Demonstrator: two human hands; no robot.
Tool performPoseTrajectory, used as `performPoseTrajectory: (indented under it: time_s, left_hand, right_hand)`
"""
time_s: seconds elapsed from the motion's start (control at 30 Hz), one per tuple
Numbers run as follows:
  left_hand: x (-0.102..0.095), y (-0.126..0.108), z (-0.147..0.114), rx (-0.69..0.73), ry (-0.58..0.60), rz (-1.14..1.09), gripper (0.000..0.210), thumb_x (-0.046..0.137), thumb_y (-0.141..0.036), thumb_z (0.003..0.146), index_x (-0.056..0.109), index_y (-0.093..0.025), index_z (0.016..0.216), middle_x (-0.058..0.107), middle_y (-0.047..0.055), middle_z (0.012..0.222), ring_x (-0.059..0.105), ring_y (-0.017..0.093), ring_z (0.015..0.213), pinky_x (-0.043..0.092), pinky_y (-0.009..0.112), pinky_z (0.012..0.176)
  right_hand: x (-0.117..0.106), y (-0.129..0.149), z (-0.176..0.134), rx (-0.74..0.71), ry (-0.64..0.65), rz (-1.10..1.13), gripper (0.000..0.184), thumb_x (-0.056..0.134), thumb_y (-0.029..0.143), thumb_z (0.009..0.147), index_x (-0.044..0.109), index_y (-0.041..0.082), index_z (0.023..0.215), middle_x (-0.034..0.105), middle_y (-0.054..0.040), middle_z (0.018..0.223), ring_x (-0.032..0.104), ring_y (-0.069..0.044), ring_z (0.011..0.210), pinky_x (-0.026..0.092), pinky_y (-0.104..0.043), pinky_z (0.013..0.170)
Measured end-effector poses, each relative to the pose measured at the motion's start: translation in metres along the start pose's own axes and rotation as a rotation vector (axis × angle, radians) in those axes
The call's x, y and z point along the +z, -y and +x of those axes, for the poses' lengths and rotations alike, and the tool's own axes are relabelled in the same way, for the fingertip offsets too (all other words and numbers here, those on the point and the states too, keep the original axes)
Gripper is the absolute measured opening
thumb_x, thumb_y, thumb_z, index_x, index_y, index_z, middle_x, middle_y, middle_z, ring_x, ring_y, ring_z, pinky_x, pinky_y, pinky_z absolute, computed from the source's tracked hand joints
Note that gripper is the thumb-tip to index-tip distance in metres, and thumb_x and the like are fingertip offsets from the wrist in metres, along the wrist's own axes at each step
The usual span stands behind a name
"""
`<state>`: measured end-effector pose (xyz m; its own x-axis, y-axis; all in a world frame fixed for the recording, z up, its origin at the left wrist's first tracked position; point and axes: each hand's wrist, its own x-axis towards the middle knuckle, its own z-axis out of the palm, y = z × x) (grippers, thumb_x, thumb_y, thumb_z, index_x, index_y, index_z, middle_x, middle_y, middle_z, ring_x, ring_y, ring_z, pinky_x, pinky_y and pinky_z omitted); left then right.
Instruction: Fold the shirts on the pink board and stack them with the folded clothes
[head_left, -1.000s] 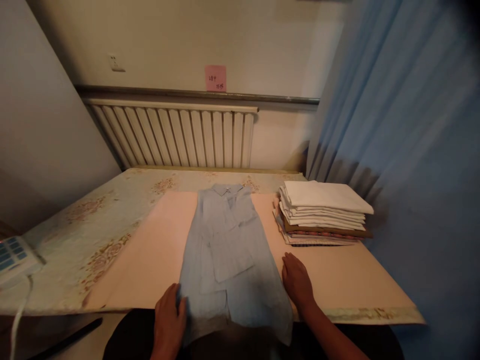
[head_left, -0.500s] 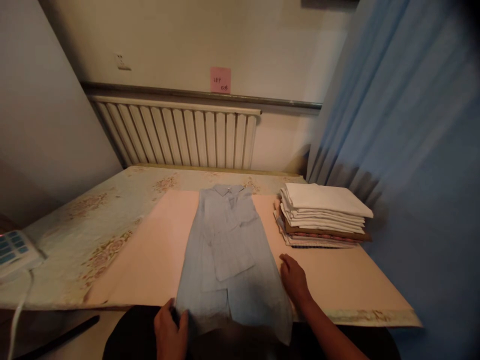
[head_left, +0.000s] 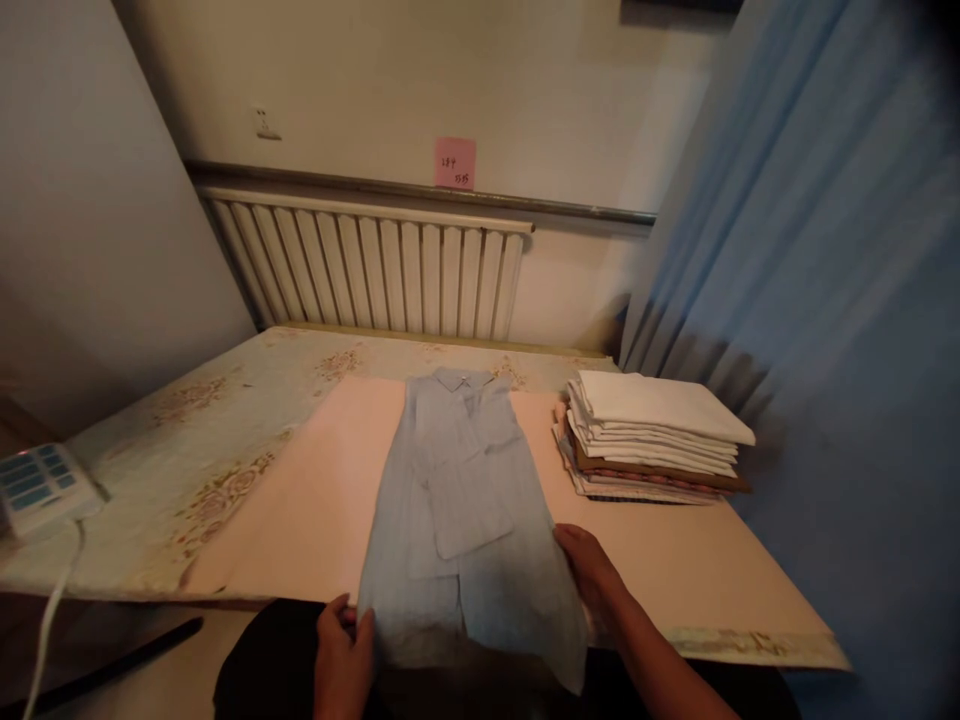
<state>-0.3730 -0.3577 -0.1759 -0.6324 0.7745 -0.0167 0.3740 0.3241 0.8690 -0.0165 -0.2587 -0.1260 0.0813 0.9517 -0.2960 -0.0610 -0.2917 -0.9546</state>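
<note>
At the far left a device (head_left: 37, 488) with blue keys sits on the table's (head_left: 187, 440) corner, its white cord (head_left: 49, 620) dropping over the near edge. Below that edge a dark strip (head_left: 112, 670) lies on the floor. A leaning panel (head_left: 97, 230) closes the left side. The left stretch of the flowered tabletop is bare, then a pink sheet (head_left: 315, 500) covers the middle and right, reaching the near edge.

The shirt (head_left: 465, 520) lies lengthwise down the middle of the sheet, collar far, sleeves folded across the front, hem hanging over the near edge. The left hand (head_left: 343, 655) pinches the shirt's near left corner just off the table's edge, thumb on top. The right hand (head_left: 592, 580) rests on the shirt's right side edge near the hem; its fingers curl at the cloth, but I cannot tell whether they grip it or only press.

Behind runs a radiator (head_left: 375, 270) along the far wall, a pink note (head_left: 454, 163) stuck above it. To the right a stack (head_left: 652, 435) of folded cloths, white on top, sits on the sheet, near the shirt's far half but apart from it. Bare sheet lies between stack and right hand. A blue curtain (head_left: 825, 300) hangs close along the table's right edge, just beside the stack.
</note>
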Motion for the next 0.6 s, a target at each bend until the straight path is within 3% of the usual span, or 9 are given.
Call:
performPoseTrajectory:
  time_s: [0.17,0.33,0.5,0.6]
  left_hand:
    - [-0.005,-0.003,-0.006,-0.206,0.199,-0.149,0.056,0.054,-0.057,0.059,0.053,-0.015,0.096,0.065,0.005,0.074,0.065,0.026,0.071,0.051,0.038,0.068]
    - [-0.021,-0.021,-0.022,-0.269,0.403,-0.374,0.041,0.065,-0.057,0.056,0.057,-0.019,0.069,0.061,-0.001,0.060,0.059,0.018,0.058,0.045,0.028,0.056]
    - [-0.046,-0.039,-0.029,-0.393,0.516,-0.552,0.044,0.075,-0.056,0.053,0.057,-0.019,0.067,0.061,-0.002,0.058,0.055,0.015,0.055,0.042,0.025,0.053]
    - [-0.056,-0.039,-0.033,-0.387,0.496,-0.526,0.044,0.075,-0.058,0.054,0.058,-0.019,0.067,0.060,-0.003,0.058,0.052,0.014,0.053,0.041,0.025,0.051]
  right_hand:
    - [-0.006,-0.015,-0.040,0.066,0.193,-0.064,0.036,0.067,0.046,0.065,0.068,0.015,0.083,0.069,-0.0038,0.068,0.064,-0.021,0.065,0.050,-0.032,0.063]
    - [-0.013,-0.029,-0.076,0.127,0.254,-0.186,0.043,0.072,0.051,0.056,0.071,0.016,0.081,0.072,-0.0073,0.076,0.066,-0.028,0.078,0.051,-0.038,0.072]
    - [-0.025,-0.018,-0.098,0.124,0.268,-0.113,0.049,0.070,0.057,0.060,0.072,0.015,0.086,0.072,-0.0103,0.085,0.065,-0.031,0.090,0.052,-0.039,0.078]
    - [-0.031,-0.005,-0.110,0.121,0.245,-0.064,0.047,0.070,0.054,0.064,0.073,0.015,0.090,0.073,-0.0107,0.088,0.066,-0.030,0.091,0.051,-0.041,0.083]
